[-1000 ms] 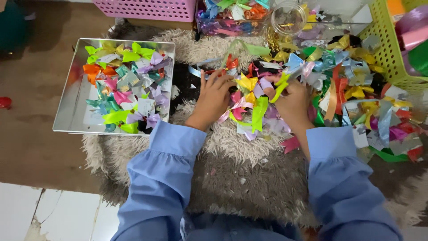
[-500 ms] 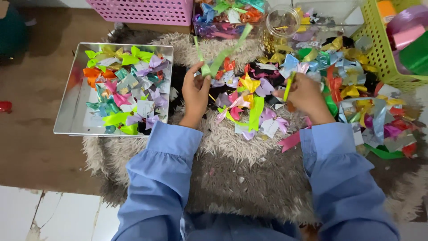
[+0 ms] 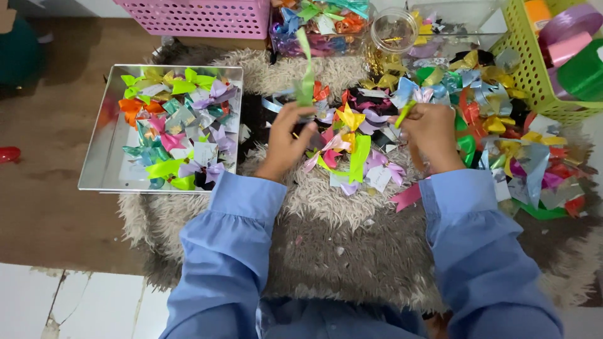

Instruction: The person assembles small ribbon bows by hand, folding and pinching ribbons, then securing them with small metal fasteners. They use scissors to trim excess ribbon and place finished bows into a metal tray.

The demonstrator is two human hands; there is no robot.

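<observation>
My left hand [image 3: 286, 139] pinches a strip of light green ribbon [image 3: 306, 69] that stands up above the fingers. My right hand [image 3: 432, 129] is closed around a small yellow-green stick-like item [image 3: 405, 113]; what it is cannot be told. Both hands hover over a heap of small coloured ribbon bows [image 3: 352, 141] lying on a shaggy grey-beige rug [image 3: 352, 251]. Blue sleeves cover both forearms.
A shiny square metal tray [image 3: 103, 169] with several finished bows sits at the left. A pink basket [image 3: 201, 16] stands at the back, a yellow-green basket [image 3: 534, 69] with ribbon rolls at the right, and a clear jar [image 3: 392, 31] and clear box of bows behind the heap.
Both hands lifted off the bow heap. The left hand picked up the green ribbon strip and raised it; the right hand drew to the right holding the small yellow-green item.
</observation>
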